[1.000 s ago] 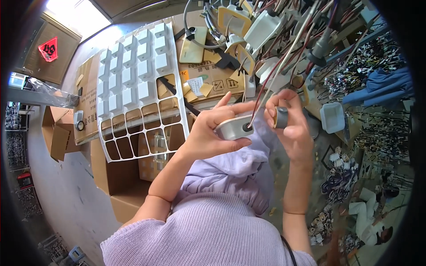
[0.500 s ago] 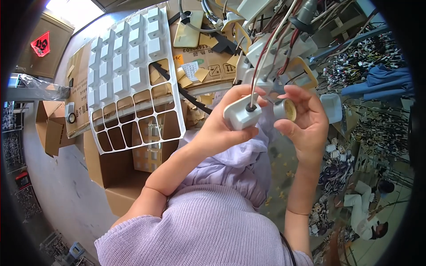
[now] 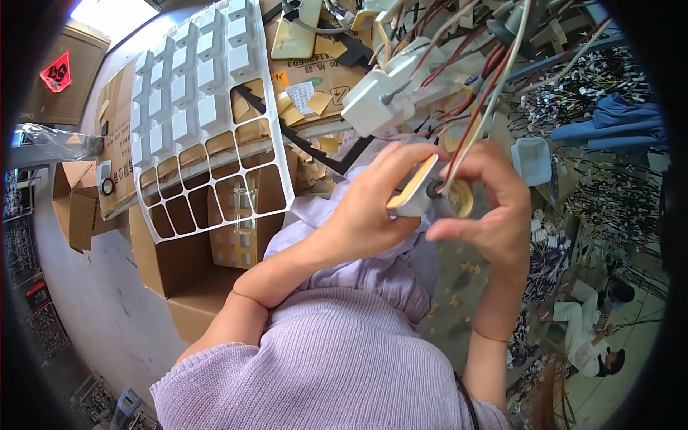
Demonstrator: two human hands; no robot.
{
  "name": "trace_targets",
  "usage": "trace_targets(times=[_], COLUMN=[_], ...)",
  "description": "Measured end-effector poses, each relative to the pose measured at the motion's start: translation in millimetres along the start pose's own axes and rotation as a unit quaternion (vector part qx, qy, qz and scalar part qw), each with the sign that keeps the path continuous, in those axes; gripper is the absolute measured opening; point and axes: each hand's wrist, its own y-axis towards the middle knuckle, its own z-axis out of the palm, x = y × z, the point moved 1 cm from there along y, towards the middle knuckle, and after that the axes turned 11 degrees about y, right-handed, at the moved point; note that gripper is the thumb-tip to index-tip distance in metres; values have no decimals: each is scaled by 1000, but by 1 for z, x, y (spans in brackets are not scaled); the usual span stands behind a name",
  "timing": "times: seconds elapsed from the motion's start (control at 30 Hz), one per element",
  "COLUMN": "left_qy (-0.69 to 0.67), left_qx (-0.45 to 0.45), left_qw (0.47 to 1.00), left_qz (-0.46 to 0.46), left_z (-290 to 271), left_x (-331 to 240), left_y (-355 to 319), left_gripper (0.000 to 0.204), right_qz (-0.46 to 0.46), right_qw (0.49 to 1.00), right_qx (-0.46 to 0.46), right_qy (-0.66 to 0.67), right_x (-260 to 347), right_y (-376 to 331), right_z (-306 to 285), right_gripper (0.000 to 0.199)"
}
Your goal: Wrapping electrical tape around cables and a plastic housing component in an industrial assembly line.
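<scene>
My left hand (image 3: 376, 197) grips a white plastic housing (image 3: 412, 208) with a yellowish flat face tilted up to the left. Red and white wires (image 3: 469, 143) run up from a dark grommet on the housing's right side. Facing it, my right hand (image 3: 498, 208) curls around a small round piece (image 3: 463, 199) with a yellowish face; its thumb reaches toward the housing. The right fingertips are blurred and partly behind the wires. Beyond my hands, a larger white housing (image 3: 373, 104) hangs among the wires.
At the left, a white grid sheet (image 3: 287, 193) holds rows of white square pieces over cardboard (image 3: 118, 179). A phone (image 3: 295, 36) lies beyond it. Right of my hands are a white tray (image 3: 532, 161), blue cloth (image 3: 609, 120) and wire bundles. Two people sit at lower right.
My left hand has turned the housing, so its yellowish face shows. The right hand has shifted a little down with the round piece. The hanging wires and a white housing have swung.
</scene>
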Motion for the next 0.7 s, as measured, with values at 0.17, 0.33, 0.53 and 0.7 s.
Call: trace_targets(times=[0.17, 0.33, 0.53, 0.7], left_qy=[19, 50, 124, -93], left_qx=[-3, -70, -139, -63], left_qw=[1000, 996, 982, 989], left_qz=[-21, -24, 5, -98], left_z=[2, 1, 7, -4], left_x=[-4, -6, 4, 3], left_y=[-2, 1, 1, -1], left_gripper=[65, 61, 58, 56], right_qz=[-47, -32, 20, 91], right_qw=[995, 996, 999, 979], right_qx=[76, 62, -32, -46], right_qy=[-48, -53, 36, 175], right_x=[4, 5, 5, 26], right_y=[7, 1, -22, -30], right_z=[-5, 0, 30, 40], right_gripper=[54, 56, 87, 103])
